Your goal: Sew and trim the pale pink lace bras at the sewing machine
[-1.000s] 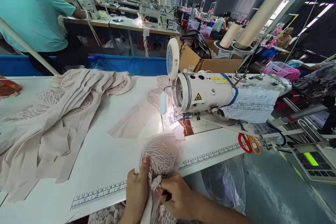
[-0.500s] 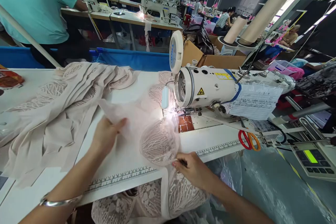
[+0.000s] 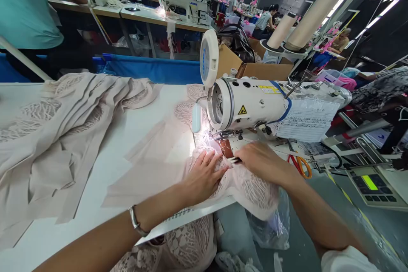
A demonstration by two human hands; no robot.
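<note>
My left hand [image 3: 204, 176] lies flat, fingers spread, on a pale pink lace bra piece [image 3: 258, 191] in front of the needle area. My right hand [image 3: 263, 163] is closed round a small pointed tool [image 3: 235, 160] with a dark and a pale part; its exact kind is mostly hidden by the fingers. The tool's tip is over the lace beside my left fingertips. One lace cup hangs past the table's front edge, below my right hand. Sheer fabric [image 3: 146, 178] spreads to the left of my left hand. The sewing machine [image 3: 255, 104] stands just behind, its lamp lit.
A heap of beige lace pieces [image 3: 70, 136] covers the table's left side. Orange-and-red-handled scissors [image 3: 302, 166] lie at the right, near a control panel [image 3: 372, 187]. More lace cups [image 3: 188, 242] hang below the front edge. Thread cones [image 3: 282, 29] rise behind; a co-worker [image 3: 28, 12] sits at far left.
My left hand has let go of the sheer fabric and moved right onto the lace. My right hand has moved up towards the needle area, and the cup has shifted right over the edge.
</note>
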